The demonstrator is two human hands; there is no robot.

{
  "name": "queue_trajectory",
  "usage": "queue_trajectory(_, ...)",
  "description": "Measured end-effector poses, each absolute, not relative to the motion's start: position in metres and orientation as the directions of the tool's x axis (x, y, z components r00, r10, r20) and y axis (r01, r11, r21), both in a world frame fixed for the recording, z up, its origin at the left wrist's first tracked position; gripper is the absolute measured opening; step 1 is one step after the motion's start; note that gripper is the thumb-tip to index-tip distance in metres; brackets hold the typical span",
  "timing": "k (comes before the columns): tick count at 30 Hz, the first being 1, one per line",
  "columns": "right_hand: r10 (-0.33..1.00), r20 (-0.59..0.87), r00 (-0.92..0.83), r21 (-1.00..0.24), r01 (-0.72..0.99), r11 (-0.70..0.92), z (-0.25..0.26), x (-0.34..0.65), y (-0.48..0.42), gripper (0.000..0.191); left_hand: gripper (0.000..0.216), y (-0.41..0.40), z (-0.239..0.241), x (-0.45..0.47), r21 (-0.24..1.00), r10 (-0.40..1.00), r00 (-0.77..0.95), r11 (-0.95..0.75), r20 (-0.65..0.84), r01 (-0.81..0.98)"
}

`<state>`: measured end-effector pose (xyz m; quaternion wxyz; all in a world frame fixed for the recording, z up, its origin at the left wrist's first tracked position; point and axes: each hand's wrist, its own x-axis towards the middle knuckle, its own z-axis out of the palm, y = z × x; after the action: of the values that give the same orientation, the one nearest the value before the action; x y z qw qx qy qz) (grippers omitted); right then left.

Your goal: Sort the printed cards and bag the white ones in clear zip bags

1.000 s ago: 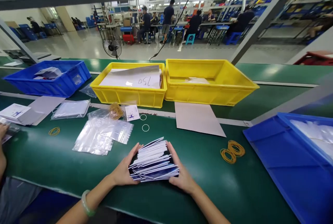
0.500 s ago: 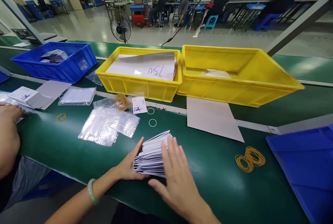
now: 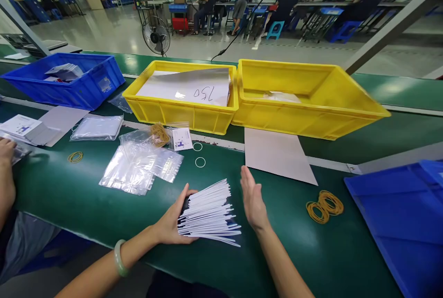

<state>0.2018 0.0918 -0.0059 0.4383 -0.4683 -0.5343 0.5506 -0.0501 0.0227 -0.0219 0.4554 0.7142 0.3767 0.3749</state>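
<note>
Left hand (image 3: 175,222), pale bangle (image 3: 119,258) at wrist: clasping the left side of a stack of white leaflets (image 3: 211,215), low over the green bench (image 3: 284,252). Right hand (image 3: 254,201): fingers extended, held together, palm toward stack, just apart from it.

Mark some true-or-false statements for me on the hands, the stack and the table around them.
1. The left hand holds a stack of thin white pieces. True.
2. Both hands grip the stack. False: the right hand is open and apart from it.
3. Clear bags lie on the green table. True.
4. Every bin is blue. False: a yellow bin stands there too.
5. Coils of rubber bands lie right of the right hand. True.
</note>
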Motion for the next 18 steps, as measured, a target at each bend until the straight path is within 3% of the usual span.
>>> queue_trajectory(5,0.919,-0.116,-0.376,-0.973,-0.141,-0.180,-0.027,0.172,0.081,0.078,0.138,0.019,-0.026,-0.048,0.929,0.906,0.375,-0.294,0.196,0.224)
queue_trajectory(12,0.925,-0.084,-0.370,-0.956,-0.232,-0.179,-0.023,0.170,0.078,0.078,0.133,0.021,-0.024,-0.044,0.945,0.932,0.325,-0.241,0.161,0.222)
queue_trajectory(18,0.991,-0.071,-0.113,-0.966,-0.240,-0.097,-0.026,0.191,0.073,0.077,0.122,0.019,-0.025,-0.043,0.955,0.958,0.251,-0.196,0.137,0.223)
